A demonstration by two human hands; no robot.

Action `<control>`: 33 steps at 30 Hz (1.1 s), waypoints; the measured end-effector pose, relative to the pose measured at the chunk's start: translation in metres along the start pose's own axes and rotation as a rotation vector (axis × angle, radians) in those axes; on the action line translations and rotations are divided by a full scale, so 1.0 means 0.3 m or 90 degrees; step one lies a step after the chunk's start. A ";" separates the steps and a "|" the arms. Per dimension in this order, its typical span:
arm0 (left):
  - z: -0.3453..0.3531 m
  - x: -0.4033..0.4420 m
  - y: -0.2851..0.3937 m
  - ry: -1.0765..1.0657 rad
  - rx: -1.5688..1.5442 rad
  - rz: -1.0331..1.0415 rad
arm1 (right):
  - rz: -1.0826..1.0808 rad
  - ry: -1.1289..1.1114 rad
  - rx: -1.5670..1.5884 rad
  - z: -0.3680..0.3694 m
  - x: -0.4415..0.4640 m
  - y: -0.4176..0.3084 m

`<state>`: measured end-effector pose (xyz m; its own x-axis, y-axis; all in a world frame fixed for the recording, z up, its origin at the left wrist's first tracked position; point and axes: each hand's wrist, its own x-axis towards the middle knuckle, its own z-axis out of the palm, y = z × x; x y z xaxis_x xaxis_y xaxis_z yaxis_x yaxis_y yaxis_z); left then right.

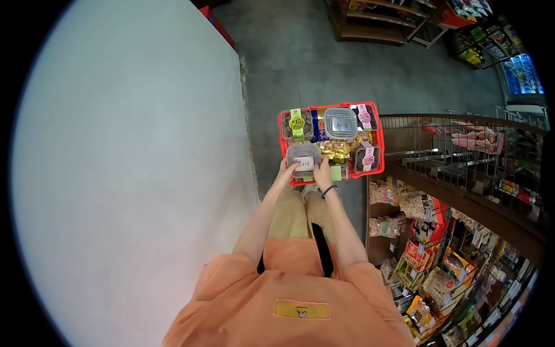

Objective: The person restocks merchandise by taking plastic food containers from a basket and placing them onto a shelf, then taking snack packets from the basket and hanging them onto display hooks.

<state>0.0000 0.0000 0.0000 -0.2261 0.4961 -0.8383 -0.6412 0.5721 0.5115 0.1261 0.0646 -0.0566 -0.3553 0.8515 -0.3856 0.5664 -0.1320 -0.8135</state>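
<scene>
One tub (304, 155) mid-frame, pinched between left hand (287, 171) and right hand (322, 172), both closed on its near sides. One red basket (380, 124) below: two pink-label tubs (367, 158) right, one green-label tub (296, 123) upper left.

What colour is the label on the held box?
The label is white, best seen in the head view.

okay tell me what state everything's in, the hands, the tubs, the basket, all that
Left hand: gripping near clear tub
Right hand: gripping the same tub
Near clear tub: held, lid on
Far clear tub: lid on, unheld
Green-labelled tub: closed, unheld
Gold packet: partly covered, seal unclear
Red basket: well filled
</scene>
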 end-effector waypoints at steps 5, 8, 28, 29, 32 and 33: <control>-0.101 0.000 -0.048 -0.022 0.057 0.176 | 0.033 0.038 0.162 0.053 -0.090 -0.012; -0.113 -0.048 -0.088 -0.052 0.105 0.233 | 0.056 0.070 0.217 0.049 -0.187 -0.002; -0.095 -0.458 -0.029 -0.466 0.628 0.068 | 0.203 0.222 0.322 -0.239 -0.992 -0.331; -0.055 -0.460 -0.045 -0.499 0.640 0.080 | 0.174 0.249 0.302 -0.251 -1.024 -0.317; 0.052 -0.551 -0.090 -0.648 0.697 0.129 | 0.118 0.273 0.396 -0.218 -1.111 -0.144; 0.080 -0.556 -0.121 -0.665 0.773 0.180 | 0.089 0.292 0.436 -0.208 -1.137 -0.081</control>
<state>0.0787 -0.0879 0.1257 0.6638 0.5822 -0.4694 0.3704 0.2894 0.8827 0.2799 -0.1908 0.1218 0.1066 0.9069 -0.4075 -0.0469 -0.4048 -0.9132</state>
